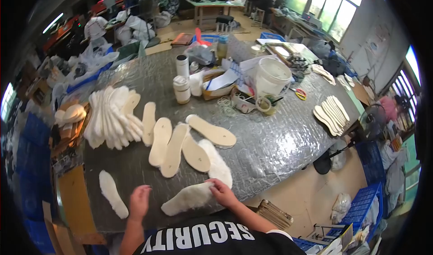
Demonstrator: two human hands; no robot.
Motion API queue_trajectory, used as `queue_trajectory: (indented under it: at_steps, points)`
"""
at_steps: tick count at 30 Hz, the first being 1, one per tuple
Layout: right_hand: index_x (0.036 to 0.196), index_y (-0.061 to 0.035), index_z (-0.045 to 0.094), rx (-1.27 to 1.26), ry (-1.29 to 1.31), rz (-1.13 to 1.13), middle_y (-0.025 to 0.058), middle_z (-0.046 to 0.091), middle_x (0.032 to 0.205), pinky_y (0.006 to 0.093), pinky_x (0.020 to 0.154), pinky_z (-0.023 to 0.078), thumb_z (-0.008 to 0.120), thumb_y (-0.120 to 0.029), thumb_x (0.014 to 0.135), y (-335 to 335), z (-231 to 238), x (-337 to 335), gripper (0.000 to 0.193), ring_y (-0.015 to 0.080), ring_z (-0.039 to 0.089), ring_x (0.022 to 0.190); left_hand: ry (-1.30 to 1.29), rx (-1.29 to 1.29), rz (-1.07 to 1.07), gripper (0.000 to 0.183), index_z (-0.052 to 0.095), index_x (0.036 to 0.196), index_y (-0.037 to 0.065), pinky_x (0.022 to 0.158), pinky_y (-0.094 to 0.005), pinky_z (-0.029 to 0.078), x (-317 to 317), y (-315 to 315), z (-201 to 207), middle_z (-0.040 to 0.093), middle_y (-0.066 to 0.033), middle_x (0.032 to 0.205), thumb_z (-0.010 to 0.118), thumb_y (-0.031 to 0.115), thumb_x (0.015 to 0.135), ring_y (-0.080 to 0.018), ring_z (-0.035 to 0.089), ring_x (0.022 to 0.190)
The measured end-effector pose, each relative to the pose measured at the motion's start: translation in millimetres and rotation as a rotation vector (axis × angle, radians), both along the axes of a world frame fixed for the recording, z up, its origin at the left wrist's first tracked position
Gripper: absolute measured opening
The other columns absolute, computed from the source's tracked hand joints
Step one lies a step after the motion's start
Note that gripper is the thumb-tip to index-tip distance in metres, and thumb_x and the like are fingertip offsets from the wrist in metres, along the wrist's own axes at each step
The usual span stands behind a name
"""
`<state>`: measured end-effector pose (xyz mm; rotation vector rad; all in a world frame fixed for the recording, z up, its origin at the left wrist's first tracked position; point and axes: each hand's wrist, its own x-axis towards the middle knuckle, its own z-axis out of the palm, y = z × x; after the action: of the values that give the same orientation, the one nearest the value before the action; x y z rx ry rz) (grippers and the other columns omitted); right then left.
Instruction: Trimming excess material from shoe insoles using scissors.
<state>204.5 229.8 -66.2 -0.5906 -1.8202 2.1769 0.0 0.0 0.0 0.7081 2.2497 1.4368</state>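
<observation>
Close to my body at the near edge, my right hand (222, 193) pinches the right end of a fluffy white insole (187, 199). My left hand (140, 200) is off that insole, raised beside its left end, with fingers pressed together; whether they hold anything small I cannot make out. Left of it lies a single fleecy insole (112, 194). Beyond my hands several beige insoles (173, 151) lie spread with flat sides up, partly overlapping. Another white fleecy insole (217, 162) lies fluffy side up, just past my right hand.
A pile of fleecy insoles (112, 117) stands at the left of the grey table (266, 149). A row of beige insoles (332, 115) lies at the right. Toward the back are a white bucket (273, 77), bottles (181, 90) and yellow-handled scissors (299, 93). Blue crates (361, 205) stand on the floor.
</observation>
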Motion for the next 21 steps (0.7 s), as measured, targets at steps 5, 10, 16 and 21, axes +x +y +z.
queue_trajectory:
  at_steps: [5,10,16,21]
  points:
    - [0.115,-0.0067,0.047,0.241,0.088,0.006,0.0028,0.054,0.094,0.0246,0.078,0.040,0.045,-0.011,0.089,16,45,-3,0.027,0.0093,0.048,0.086,0.035,0.002,-0.576,0.031,0.058,0.101,-0.001,0.078,-0.0302,0.046,59,125,33,0.058,-0.0145,0.099,0.064,0.011,0.074,-0.0232,0.058,0.087]
    - [0.120,-0.0048,0.042,-0.089,0.154,-0.133,0.0067,0.054,0.102,0.0273,0.083,0.040,0.050,-0.018,0.088,80,44,33,0.035,0.0126,0.050,0.094,-0.063,-0.093,-0.640,0.027,0.060,0.095,-0.001,0.069,-0.0285,0.047,84,207,29,0.062,-0.0126,0.087,0.067,0.009,0.072,-0.0184,0.060,0.077]
    - [0.111,-0.0038,0.049,-0.240,0.010,-0.382,0.0057,0.057,0.098,0.0275,0.078,0.044,0.057,-0.017,0.084,139,6,61,0.030,0.0136,0.054,0.090,-0.181,-0.051,-0.734,0.033,0.055,0.103,-0.001,0.073,-0.0286,0.047,114,304,-4,0.062,-0.0126,0.093,0.066,0.015,0.076,-0.0175,0.060,0.082]
    - [0.114,-0.0026,0.046,0.180,-0.338,-0.430,0.0111,0.058,0.098,0.0321,0.077,0.047,0.060,-0.014,0.079,221,-16,95,0.039,0.0189,0.057,0.090,0.117,-0.220,-0.813,0.025,0.056,0.100,0.001,0.078,-0.0343,0.045,116,367,-39,0.059,-0.0147,0.097,0.055,0.018,0.083,-0.0277,0.058,0.087]
